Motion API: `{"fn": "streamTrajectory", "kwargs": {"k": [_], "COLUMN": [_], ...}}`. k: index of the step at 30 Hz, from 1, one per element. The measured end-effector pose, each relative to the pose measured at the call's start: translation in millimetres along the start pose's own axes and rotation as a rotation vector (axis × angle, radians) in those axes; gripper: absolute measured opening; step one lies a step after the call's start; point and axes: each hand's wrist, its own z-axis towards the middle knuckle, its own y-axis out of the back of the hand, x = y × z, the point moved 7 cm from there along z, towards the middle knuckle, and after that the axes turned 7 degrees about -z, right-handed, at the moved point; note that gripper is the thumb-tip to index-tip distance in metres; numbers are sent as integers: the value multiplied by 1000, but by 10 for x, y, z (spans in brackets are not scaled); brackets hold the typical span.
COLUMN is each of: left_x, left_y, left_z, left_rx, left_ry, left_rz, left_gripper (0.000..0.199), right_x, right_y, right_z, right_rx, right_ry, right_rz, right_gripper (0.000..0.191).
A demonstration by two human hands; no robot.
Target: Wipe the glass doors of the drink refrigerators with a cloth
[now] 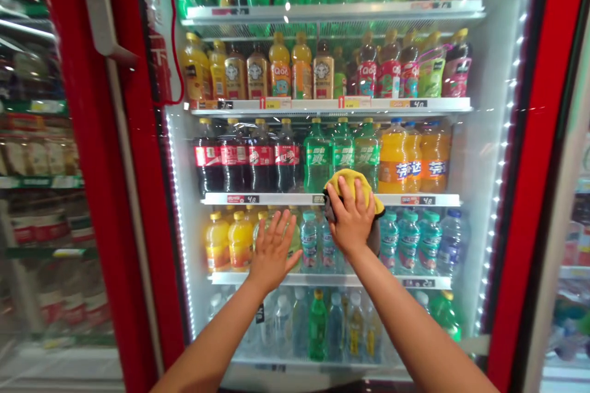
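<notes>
Fingers spread and palm forward, my left hand (273,250) is raised flat before the lower shelves of a lit drinks fridge, seemingly against its glass door. It holds nothing. My right hand (354,216) presses a folded yellow and grey cleaning cloth (349,179) toward the same glass, at the height of the middle shelf edge (286,199). Behind the cloth are green soda bottles (316,150) and orange soda bottles (393,153). Yellow juice bottles (240,239) stand left of my left hand, beyond the glass. The cloth's lower part is partly hidden by my right hand.
A red door frame (525,209) borders the fridge, with a grey metal handle (102,6) at upper left. Cola bottles (260,156) line the middle shelf. Another shelf unit with packaged goods (41,153) stands at the left, and more shelves show at the right edge.
</notes>
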Motion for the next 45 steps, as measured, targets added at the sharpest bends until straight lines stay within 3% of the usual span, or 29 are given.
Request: {"fn": "streamTrajectory", "kwargs": {"k": [3, 6, 9, 11, 13, 16, 18, 22, 25, 28, 32, 36, 38, 41, 45], "left_x": [-7, 58, 231, 388, 555, 735, 781, 788, 778, 833, 1086, 1470, 1640, 1834, 1991], "left_y": [-3, 22, 106, 168, 207, 202, 169, 86, 60, 89, 211, 371, 430, 490, 540], "left_z": [-41, -90, -83, -33, 32, 95, 90, 21, -24, -80, -211, -350, -414, -522, -681], "left_rx": [25, 40, 10, -10, -13, -9, -26, -85, -106, -91, -67, -86, -88, -76, -70], "left_ry": [15, 17, 25, 31, 42, 36, 24, 45, 17, -51, -113, -99, -90, -81, -96], "left_rz": [1, 18, 63, 93, 105, 93, 77, 52, 25, -10, -42, -65, -81, -96, -98], "left_gripper": [88, 86, 83, 81, 79, 79, 79, 76, 76, 79, 79, 79, 77, 76, 76], "right_x": [401, 617, 585, 431, 251, 146, 268, 781, 1120, 1274, 1116, 1029, 1204, 1669, 2207], "right_y": [-59, -52, -2, 45, 94, 129, 100, -46, -131, -150, -79, -99, -164, -287, -373], "right_z": [70, -181, -575, -730, -709, -445, -237, -4, -97, -370, -602, -280, -37, 181, 3], "right_rx": [-10, 9, 55, 77, 66, 0, -44, -75, -46, 42, 139, 134, 93, 39, 62], "right_ry": [34, 217, 483, 567, 535, 378, 283, 140, 120, 264, 392, 187, 58, -41, 84], "right_rz": [24, 67, 101, 106, 97, 73, 57, 20, 9, 19, 19, -45, -73, -84, -56], "right_gripper": [69, 60, 53, 52, 51, 51, 53, 57, 56, 54, 55, 58, 59, 60, 59]}}
